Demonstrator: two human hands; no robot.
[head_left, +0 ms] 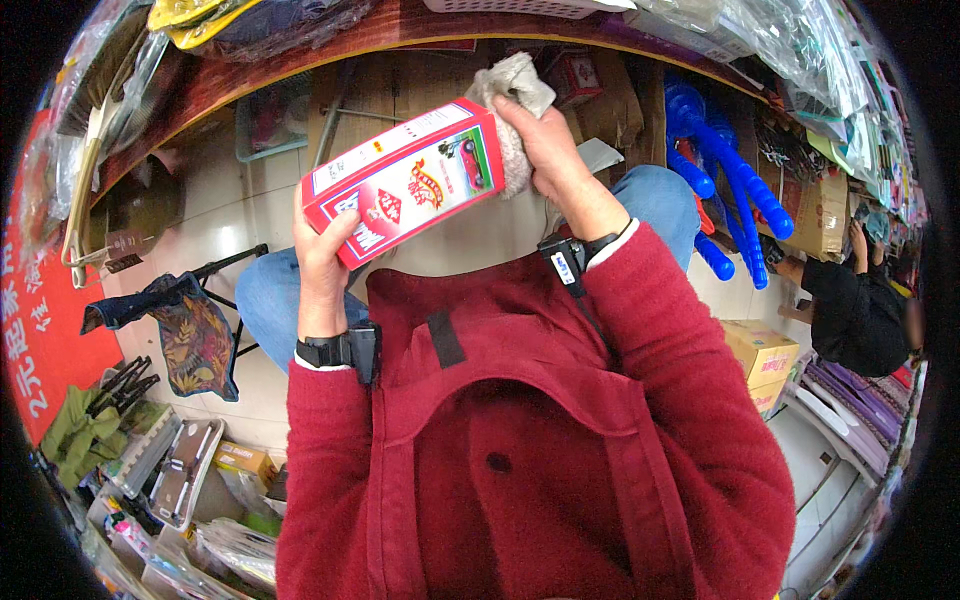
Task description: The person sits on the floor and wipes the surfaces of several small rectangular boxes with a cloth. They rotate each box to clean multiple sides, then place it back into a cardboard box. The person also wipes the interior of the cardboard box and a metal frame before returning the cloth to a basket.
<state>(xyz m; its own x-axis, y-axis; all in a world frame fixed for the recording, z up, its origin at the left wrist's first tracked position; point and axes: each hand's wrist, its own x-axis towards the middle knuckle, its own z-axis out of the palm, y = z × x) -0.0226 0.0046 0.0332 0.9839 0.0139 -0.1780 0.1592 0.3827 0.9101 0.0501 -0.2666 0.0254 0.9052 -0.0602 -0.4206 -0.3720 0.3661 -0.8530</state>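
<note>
A: What can't you make out?

B: Most fingers of the left hand (320, 258). They go behind the red box (405, 185), so only the back and thumb show, gripping its left end. The box's underside is hidden too.

A: And the right hand (550, 145)?

B: Closed around a bunched cloth (515, 90), thumb on top, other fingers largely out of sight. The cloth lies against the box's right end.

A: Where is the box exactly?

B: Aslant in front of the dark-red apron (500, 430), left end lower. It's an oblong with flat, printed faces and straight edges.

A: Textures?

B: The cloth is greyish, fluffy and creased; the sleeves (690, 370) look fuzzy. To the right, glossy blue tubes (725, 170) have ridged surfaces. Farther right, a person in black (855, 315) is small and distorted by the rim
</note>
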